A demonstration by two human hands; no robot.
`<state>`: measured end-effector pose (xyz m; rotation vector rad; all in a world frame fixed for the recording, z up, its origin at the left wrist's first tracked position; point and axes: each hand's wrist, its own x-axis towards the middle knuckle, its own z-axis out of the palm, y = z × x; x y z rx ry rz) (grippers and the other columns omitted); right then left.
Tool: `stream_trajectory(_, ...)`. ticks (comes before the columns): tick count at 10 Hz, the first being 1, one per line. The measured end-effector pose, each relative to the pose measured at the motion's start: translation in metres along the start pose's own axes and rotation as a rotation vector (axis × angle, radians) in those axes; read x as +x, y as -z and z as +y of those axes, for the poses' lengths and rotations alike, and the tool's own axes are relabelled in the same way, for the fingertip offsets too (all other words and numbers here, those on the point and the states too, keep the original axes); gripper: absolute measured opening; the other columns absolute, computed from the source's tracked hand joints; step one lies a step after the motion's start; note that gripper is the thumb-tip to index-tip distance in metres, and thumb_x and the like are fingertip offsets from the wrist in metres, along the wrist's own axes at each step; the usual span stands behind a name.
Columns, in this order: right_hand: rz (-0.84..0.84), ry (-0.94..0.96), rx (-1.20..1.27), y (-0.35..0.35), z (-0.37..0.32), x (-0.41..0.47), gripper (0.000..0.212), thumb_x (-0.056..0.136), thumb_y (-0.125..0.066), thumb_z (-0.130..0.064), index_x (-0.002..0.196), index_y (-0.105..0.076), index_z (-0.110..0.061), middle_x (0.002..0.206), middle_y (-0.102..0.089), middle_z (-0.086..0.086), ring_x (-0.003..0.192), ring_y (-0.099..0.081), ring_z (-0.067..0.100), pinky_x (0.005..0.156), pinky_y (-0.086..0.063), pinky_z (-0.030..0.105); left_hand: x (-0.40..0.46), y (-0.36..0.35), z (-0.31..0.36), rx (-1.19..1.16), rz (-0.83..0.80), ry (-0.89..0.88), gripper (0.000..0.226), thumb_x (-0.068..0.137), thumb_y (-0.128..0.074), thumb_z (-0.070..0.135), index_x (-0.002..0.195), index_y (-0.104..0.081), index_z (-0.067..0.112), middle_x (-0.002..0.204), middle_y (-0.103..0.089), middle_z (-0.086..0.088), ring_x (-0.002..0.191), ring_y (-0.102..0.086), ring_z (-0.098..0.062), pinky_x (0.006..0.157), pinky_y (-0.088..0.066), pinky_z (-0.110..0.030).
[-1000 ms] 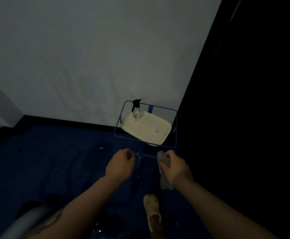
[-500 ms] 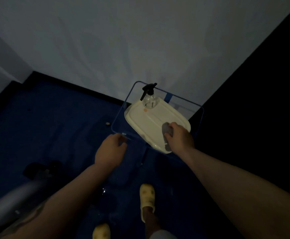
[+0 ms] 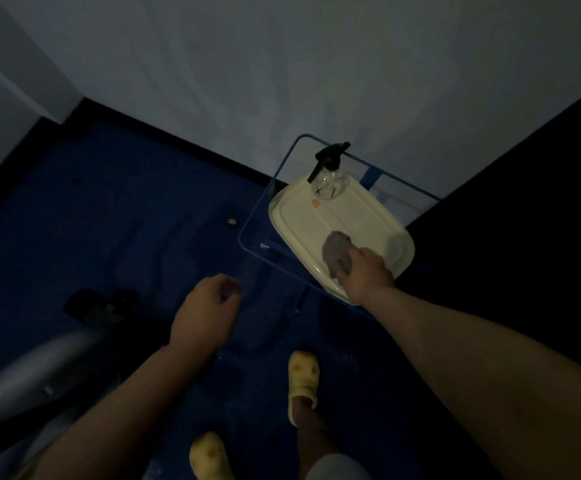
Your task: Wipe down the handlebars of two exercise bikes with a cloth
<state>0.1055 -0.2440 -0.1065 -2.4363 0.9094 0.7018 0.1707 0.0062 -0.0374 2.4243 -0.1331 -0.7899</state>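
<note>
The room is dim. My right hand holds a crumpled grey cloth down on a cream tray that rests on a blue wire stand. My left hand hovers lower left of the stand with its fingers curled and nothing seen in it. A clear spray bottle with a black trigger head stands at the tray's far end. A grey curved part of an exercise bike shows at the lower left, blurred; no handlebars are in view.
A white wall runs behind the stand, and a black panel stands to the right. The floor is dark blue, with a dark bike foot on it. My feet in pale yellow clogs stand below.
My right hand has carried the cloth up from in front of the stand onto the tray. The camera has come closer to the stand. My left hand has stayed curled near the stand's corner.
</note>
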Motion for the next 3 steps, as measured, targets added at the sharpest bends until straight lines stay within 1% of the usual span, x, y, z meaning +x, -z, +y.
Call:
stream_trajectory(1,0.03,0.022,0.056,-0.006,-0.007,-0.034,0.051,0.095,-0.051,-0.027,0.141,-0.035,-0.014,0.147,-0.032,0.011,0.131,-0.033,0.03,0.105,-0.037,0.043,-0.015,0.012,-0.008,0.009,-0.021,-0.003,0.016,0.088,-0.052,0.018,0.097,-0.064,0.024,0.105,-0.066,0.0,0.091,-0.062,-0.017,0.081,-0.051,-0.034)
stream_trajectory(2,0.104,0.059,0.14,-0.012,-0.015,-0.076,0.05,0.094,-0.053,-0.024,0.141,-0.037,-0.015,0.148,-0.033,0.009,0.129,-0.036,0.029,0.103,-0.04,0.04,-0.038,0.027,-0.014,0.016,-0.013,-0.082,0.018,0.088,-0.05,0.02,0.098,-0.064,0.024,0.107,-0.063,0.002,0.091,-0.06,-0.014,0.077,-0.049,-0.031)
stream_trajectory(3,0.165,0.066,0.178,-0.016,-0.027,-0.121,0.05,0.095,-0.051,-0.027,0.142,-0.037,-0.015,0.149,-0.034,0.006,0.13,-0.037,0.028,0.103,-0.041,0.041,-0.067,0.043,-0.019,0.054,-0.027,-0.171,0.018,0.09,-0.047,0.021,0.101,-0.062,0.023,0.108,-0.058,0.003,0.088,-0.056,-0.011,0.073,-0.043,-0.028)
